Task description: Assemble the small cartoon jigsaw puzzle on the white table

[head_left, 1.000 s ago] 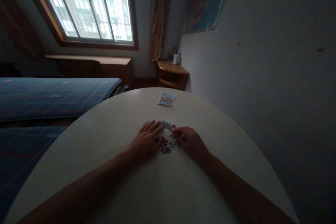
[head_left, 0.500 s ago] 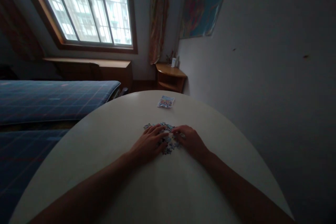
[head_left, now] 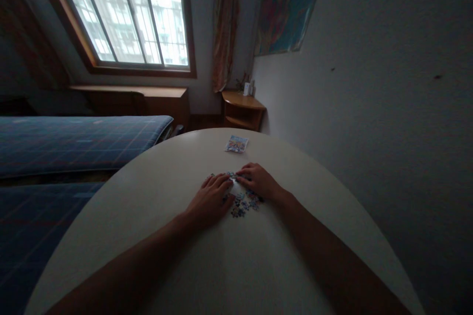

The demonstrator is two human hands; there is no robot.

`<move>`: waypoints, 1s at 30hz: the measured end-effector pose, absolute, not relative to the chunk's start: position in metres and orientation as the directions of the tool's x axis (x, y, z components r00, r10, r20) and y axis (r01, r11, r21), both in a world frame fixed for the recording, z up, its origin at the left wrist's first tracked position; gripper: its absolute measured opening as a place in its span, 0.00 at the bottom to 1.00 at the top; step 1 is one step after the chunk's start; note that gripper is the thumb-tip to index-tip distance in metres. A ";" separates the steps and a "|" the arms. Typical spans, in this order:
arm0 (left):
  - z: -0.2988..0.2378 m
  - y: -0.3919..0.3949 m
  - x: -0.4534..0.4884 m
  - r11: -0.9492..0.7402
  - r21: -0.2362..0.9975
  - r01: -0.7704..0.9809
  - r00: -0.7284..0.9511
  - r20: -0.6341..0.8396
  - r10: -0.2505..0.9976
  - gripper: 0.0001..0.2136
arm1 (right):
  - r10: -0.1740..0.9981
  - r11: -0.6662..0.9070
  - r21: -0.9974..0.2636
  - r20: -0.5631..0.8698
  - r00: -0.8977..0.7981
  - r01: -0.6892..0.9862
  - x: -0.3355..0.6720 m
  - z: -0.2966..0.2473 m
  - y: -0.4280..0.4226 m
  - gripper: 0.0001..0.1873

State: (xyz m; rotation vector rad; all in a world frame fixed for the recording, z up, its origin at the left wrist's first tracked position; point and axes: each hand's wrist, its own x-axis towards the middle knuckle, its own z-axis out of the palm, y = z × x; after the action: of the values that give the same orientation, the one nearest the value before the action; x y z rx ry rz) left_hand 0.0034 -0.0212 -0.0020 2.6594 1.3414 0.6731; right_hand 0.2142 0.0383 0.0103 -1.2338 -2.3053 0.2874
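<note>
A small heap of loose jigsaw pieces lies in the middle of a round white table. My left hand rests flat on the left part of the heap, fingers stretched out. My right hand lies over the far side of the heap, its fingers bent down onto the pieces. Whether it grips a piece is hidden. Both forearms reach in from the near edge.
A small picture card lies near the table's far edge. A bed with a blue checked cover stands to the left. A wooden corner shelf and a window are behind. A wall runs along the right.
My right hand has moved away from me, from the heap's right side to its far side, uncovering pieces near my wrist. My left hand has stayed almost still.
</note>
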 end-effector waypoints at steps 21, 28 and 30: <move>-0.004 -0.025 0.000 -0.601 0.266 0.753 0.512 0.337 0.790 0.19 | 0.853 0.520 -0.451 0.319 -0.414 0.725 0.216 0.013 0.042 0.12; -0.005 -0.024 -0.001 -0.590 0.243 0.770 0.535 0.258 0.805 0.25 | 0.793 0.604 -0.480 0.289 -0.536 0.636 0.216 0.018 0.042 0.10; -0.005 -0.023 -0.001 -0.601 0.233 0.764 0.559 0.227 0.798 0.26 | 0.789 0.609 -0.488 0.296 -0.538 0.625 0.216 0.018 0.041 0.09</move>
State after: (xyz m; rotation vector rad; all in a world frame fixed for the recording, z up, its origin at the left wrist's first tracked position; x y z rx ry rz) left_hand -0.0012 -0.0233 -0.0048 2.6775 1.3467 0.4731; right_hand 0.2163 0.0408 0.0180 -1.1176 -2.3455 0.4474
